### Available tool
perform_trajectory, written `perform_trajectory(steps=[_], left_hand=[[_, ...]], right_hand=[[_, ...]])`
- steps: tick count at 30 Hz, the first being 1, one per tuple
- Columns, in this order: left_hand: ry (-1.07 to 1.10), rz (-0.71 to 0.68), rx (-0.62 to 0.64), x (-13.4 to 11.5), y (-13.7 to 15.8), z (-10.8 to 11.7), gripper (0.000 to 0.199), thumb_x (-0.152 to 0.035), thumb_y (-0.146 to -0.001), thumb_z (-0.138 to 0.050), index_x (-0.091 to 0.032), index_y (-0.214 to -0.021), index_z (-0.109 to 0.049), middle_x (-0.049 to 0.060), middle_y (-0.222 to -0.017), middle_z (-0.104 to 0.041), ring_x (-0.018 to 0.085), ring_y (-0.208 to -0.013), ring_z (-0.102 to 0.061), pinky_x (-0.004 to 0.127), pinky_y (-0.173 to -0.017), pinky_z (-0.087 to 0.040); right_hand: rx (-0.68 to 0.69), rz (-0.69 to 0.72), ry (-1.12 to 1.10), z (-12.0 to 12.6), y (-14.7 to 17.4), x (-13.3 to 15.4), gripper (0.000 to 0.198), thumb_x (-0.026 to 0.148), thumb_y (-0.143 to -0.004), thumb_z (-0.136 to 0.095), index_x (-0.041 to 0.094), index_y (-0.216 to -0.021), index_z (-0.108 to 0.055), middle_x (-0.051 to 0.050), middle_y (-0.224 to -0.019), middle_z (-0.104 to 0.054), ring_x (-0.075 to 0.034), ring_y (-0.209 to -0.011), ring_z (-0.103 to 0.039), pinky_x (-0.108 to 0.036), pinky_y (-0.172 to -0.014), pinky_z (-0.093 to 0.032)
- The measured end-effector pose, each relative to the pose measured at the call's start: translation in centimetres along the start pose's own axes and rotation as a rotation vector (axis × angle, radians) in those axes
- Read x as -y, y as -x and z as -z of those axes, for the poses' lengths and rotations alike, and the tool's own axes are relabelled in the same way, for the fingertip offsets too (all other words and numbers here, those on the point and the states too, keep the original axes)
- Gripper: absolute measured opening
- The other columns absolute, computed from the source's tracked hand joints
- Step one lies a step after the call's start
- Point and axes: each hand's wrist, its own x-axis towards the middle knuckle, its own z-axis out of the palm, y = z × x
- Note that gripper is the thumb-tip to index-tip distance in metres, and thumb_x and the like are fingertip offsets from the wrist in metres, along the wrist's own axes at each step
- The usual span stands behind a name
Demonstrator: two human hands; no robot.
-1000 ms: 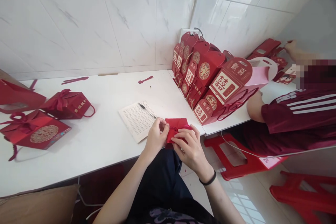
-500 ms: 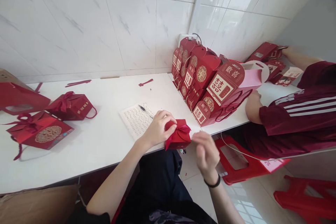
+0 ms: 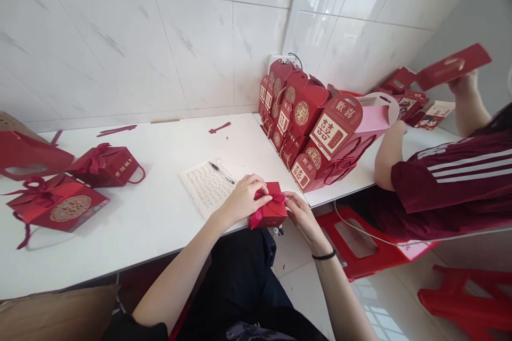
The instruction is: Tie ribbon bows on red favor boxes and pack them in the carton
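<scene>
A small red gift box (image 3: 275,220) sits at the table's front edge with a dark pink ribbon (image 3: 277,201) tied across its top. My left hand (image 3: 246,200) rests over the box's left side, thumb and forefinger pinching the ribbon near the knot. From the right, my right hand (image 3: 303,218) holds the other side of the ribbon bow between its fingertips. Left of the box lies a sheet of handwritten paper (image 3: 202,186) with a black pen (image 3: 221,171) on it.
Stacked red gift boxes (image 3: 306,117) stand to the right against the wall. Two ribboned boxes (image 3: 60,205) and a larger red box (image 3: 30,152) are at left. Ribbon scraps (image 3: 220,128) lie near the wall. A co-worker's hand (image 3: 466,82) holds up a red box (image 3: 454,66).
My right hand has come in from the right and taken the ribbon. My left hand keeps its pinch. The co-worker has raised a red box from the pile.
</scene>
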Motion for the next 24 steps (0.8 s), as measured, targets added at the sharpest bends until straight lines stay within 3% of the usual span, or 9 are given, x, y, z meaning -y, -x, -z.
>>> perform_trajectory(steps=[2,6,12,17,24], left_hand=[[0.017,0.012,-0.019,0.0,0.0,-0.1,0.006,-0.023,-0.082,-0.058,-0.018,-0.079,-0.057,0.003,-0.095,-0.055,0.019,-0.098,-0.051,0.036,-0.091,-0.041],[0.053,0.025,-0.044,0.0,0.1,-0.3,0.007,-0.023,-0.082,-0.058,-0.018,-0.077,-0.057,0.003,-0.094,-0.056,0.019,-0.097,-0.051,0.036,-0.090,-0.041],[0.075,0.054,-0.070,0.2,0.0,-0.6,0.008,-0.023,-0.079,-0.061,-0.018,-0.073,-0.058,0.003,-0.094,-0.056,0.018,-0.094,-0.053,0.036,-0.089,-0.042],[0.067,0.065,-0.088,0.4,-0.1,-0.7,0.009,-0.023,-0.079,-0.061,-0.018,-0.072,-0.058,0.004,-0.094,-0.056,0.019,-0.092,-0.053,0.036,-0.088,-0.043],[0.052,0.064,-0.096,-0.1,0.2,-0.4,0.013,-0.031,-0.082,-0.057,-0.018,-0.085,-0.057,0.006,-0.096,-0.056,0.021,-0.094,-0.053,0.039,-0.089,-0.043]], right_hand=[[0.016,0.010,0.014,0.2,-0.1,-0.3,0.042,0.056,-0.067,-0.067,0.018,-0.083,-0.056,-0.001,-0.078,-0.058,-0.014,-0.070,-0.052,-0.024,-0.063,-0.042],[0.025,0.025,0.040,0.4,0.2,-0.4,0.042,0.056,-0.067,-0.067,0.017,-0.068,-0.052,0.001,-0.064,-0.051,-0.012,-0.058,-0.045,-0.022,-0.056,-0.037],[-0.026,0.037,0.199,0.0,2.3,1.7,0.045,0.058,-0.068,-0.066,0.017,-0.063,-0.048,0.004,-0.050,-0.043,-0.009,-0.047,-0.034,-0.021,-0.046,-0.027],[-0.052,0.084,0.355,0.3,4.4,2.6,0.041,0.055,-0.072,-0.065,0.017,-0.066,-0.050,0.002,-0.054,-0.047,-0.010,-0.049,-0.040,-0.021,-0.048,-0.032],[-0.003,-0.006,0.371,1.7,7.1,2.1,0.039,0.057,-0.073,-0.062,0.019,-0.075,-0.053,-0.001,-0.056,-0.055,-0.016,-0.054,-0.053,-0.024,-0.053,-0.044]])
